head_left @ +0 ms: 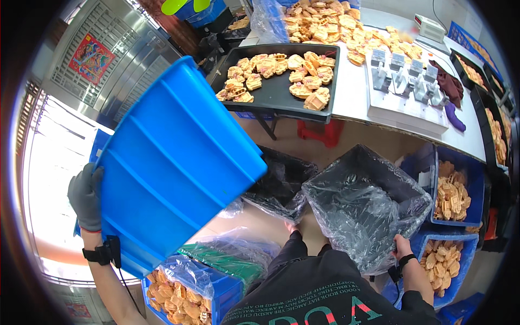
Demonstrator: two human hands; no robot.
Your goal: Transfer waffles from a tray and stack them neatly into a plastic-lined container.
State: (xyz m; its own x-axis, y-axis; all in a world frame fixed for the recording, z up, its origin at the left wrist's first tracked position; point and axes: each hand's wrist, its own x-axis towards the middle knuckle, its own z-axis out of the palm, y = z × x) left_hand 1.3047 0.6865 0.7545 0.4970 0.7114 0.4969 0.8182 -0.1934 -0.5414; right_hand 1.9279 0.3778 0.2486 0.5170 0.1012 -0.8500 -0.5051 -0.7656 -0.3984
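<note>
My left hand [85, 196], in a grey glove, is closed on the edge of a large blue plastic bin [179, 157]. The bin is lifted and tilted, its ribbed outer side facing me, so what is inside it cannot be seen. Down at the right, my bare right hand [402, 247] grips the near right rim of a black crate [368, 206] lined with clear plastic film. The crate is tilted in front of my body, and only film shows inside it. Another black, film-covered crate [279, 181] lies on the floor beside it.
Tan moulded pieces lie on a black tray [254, 100] ahead and are heaped on the white table [352, 103]. A metal fixture [406, 81] stands there. Blue crates of pieces [460, 187] line the right; another crate [222, 295] is near left. A red stool [319, 131] stands under the tray.
</note>
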